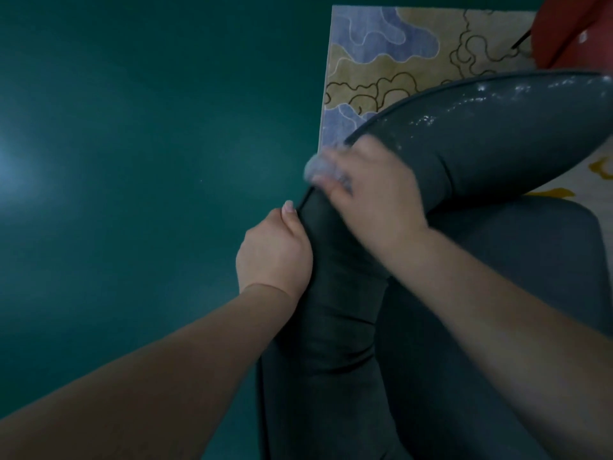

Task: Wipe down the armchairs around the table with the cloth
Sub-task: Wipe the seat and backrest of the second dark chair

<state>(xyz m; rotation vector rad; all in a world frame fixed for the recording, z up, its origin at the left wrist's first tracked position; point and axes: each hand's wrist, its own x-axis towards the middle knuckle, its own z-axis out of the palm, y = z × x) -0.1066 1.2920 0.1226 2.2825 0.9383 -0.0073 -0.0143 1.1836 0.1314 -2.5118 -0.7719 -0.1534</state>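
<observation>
Looking down: you see a dark grey armchair (pixel 497 327) fill the lower right of the view, standing partly on a patterned rug (pixel 381 61) and partly on green floor (pixel 132 161).
Armchair axis: its padded top edge runs from bottom centre up toward your hands, then bends right into a long glossy curve pointing to the right edge.
Cloth: a small pale grey cloth (pixel 315 167) sits bunched at that bend, on the piped seam, blurred.
Surroundings: a red object (pixel 570 31) shows at the top right corner, beyond the curved back; what it is you cannot tell.
In the way: your right forearm crosses over the seat cushion and hides part of the padded edge.
Right hand: your right hand (pixel 371 190) lies palm down over the bend, fingers curled round the cloth.
Left hand: your left hand (pixel 275 250) grips the outer side of the padded edge just below, thumb along the seam, fingers wrapped out of sight.
</observation>
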